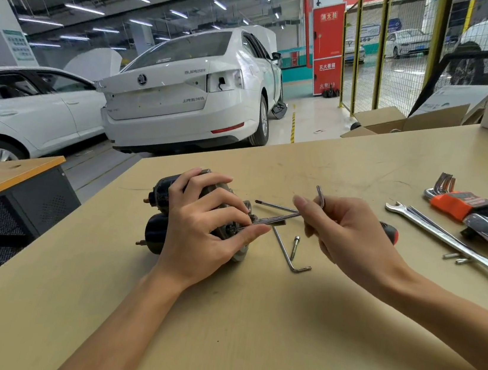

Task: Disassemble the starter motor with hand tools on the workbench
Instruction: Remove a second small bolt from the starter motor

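The starter motor (161,192), dark and double-barrelled, lies on the workbench (249,325) left of centre. My left hand (203,226) grips it from above, fingers curled over its housing. My right hand (345,229) pinches an L-shaped hex key (279,216) whose long shaft runs left into the motor's end face by my left fingertips. Its short bent end sticks up above my right fingers.
A second hex key (289,257) and a loose bolt (294,247) lie just right of the motor. A screwdriver (274,206) with a red-black handle lies behind my right hand. Combination wrenches (446,239) and an orange hex key set (457,205) sit far right. Cardboard boxes (400,121) stand behind.
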